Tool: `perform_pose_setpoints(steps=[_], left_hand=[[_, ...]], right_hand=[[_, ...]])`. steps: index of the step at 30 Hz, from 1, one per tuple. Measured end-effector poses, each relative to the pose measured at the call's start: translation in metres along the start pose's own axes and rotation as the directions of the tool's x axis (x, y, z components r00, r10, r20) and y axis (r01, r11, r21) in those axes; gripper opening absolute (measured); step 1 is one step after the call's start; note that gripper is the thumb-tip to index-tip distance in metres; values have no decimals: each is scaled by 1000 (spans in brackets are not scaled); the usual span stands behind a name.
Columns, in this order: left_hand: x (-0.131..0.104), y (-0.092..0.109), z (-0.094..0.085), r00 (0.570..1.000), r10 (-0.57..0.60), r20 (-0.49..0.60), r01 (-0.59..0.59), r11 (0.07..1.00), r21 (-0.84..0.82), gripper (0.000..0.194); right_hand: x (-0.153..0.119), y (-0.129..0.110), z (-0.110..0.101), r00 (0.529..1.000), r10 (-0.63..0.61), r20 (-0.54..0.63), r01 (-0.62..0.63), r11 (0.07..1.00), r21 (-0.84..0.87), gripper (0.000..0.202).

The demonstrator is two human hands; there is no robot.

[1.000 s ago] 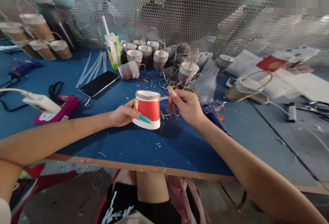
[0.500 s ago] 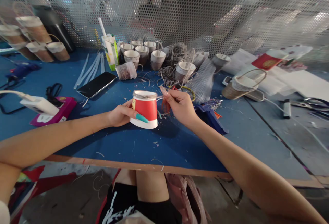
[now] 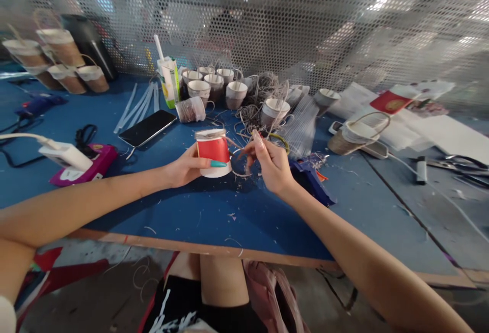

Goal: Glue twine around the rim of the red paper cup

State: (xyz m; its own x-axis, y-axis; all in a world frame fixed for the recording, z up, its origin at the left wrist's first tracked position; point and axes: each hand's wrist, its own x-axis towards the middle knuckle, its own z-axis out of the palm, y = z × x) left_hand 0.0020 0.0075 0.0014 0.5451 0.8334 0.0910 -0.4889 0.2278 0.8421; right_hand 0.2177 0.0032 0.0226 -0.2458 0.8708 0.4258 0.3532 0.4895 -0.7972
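Observation:
A red and white paper cup [image 3: 212, 150] is gripped in my left hand [image 3: 183, 168], its thumb with a long teal nail lying across the front. The cup stands roughly upright above the blue table, with a greyish band around its top edge. Just right of it, my right hand [image 3: 274, 165] is closed in a pinch on a thin cord [image 3: 240, 174], which loops toward the cup's side. Fine detail at those fingertips is blurred. A blue glue gun [image 3: 314, 183] lies beside my right wrist.
Several small cups [image 3: 198, 89] stand at the back by a tangle of cord [image 3: 252, 114]. A phone [image 3: 148, 128], glue sticks [image 3: 138, 106], a drink carton [image 3: 168, 83] and a purple power strip [image 3: 105, 159] lie left. On the right are a handled cup [image 3: 340, 139] and scissors [image 3: 458, 164].
My left hand has tipped the cup more upright and raised it slightly. My right hand's fingers have shifted a little right and down, and the cord loop between hand and cup shows more clearly.

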Motion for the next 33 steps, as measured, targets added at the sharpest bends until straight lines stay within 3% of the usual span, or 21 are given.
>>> perform_pose_setpoints(steps=[3,5,8,10,13,16,18,20,24,26,28,31,33], left_hand=[[0,0,-2,1000,10,-24,-10,1000,23,57],[1,0,-3,999,15,-35,-14,999,47,59],[2,0,-4,999,6,-39,-4,998,63,58],[4,-1,-6,998,8,-56,-6,999,43,59],[6,-4,-8,996,58,-70,-56,998,21,58],[8,-5,-9,993,112,-47,-111,993,31,55],[8,-5,-9,993,113,-39,-111,993,30,55],[7,-5,-9,995,96,-33,-95,995,27,55],[6,-5,-14,997,66,-43,-64,997,36,49],[6,-6,-15,997,63,-40,-62,997,37,47],[7,-6,-15,998,62,-32,-61,998,27,47],[7,-6,-14,999,44,-29,-44,999,1,47],[7,-6,-13,999,38,-24,-39,999,-15,47]], right_hand=[[0,0,-1,997,-72,12,73,988,-135,50],[1,-4,-3,992,-126,13,124,942,-312,46],[0,-19,-8,984,-163,-64,83,757,-648,40],[-5,-29,-18,983,-96,-155,-71,584,-809,48],[-19,-33,-41,942,141,-305,-335,346,-876,59],[-36,-19,-67,876,326,-356,-439,228,-869,60],[-44,-7,-79,860,395,-322,-428,218,-877,57],[-48,-2,-83,881,385,-275,-391,265,-881,54],[-48,-15,-77,962,172,-213,-265,394,-880,51],[-48,-21,-75,969,141,-205,-243,357,-902,52],[-49,-16,-77,949,209,-235,-286,265,-921,51],[-53,10,-86,882,358,-307,-385,170,-907,48],[-56,30,-95,873,358,-332,-413,177,-894,48]])
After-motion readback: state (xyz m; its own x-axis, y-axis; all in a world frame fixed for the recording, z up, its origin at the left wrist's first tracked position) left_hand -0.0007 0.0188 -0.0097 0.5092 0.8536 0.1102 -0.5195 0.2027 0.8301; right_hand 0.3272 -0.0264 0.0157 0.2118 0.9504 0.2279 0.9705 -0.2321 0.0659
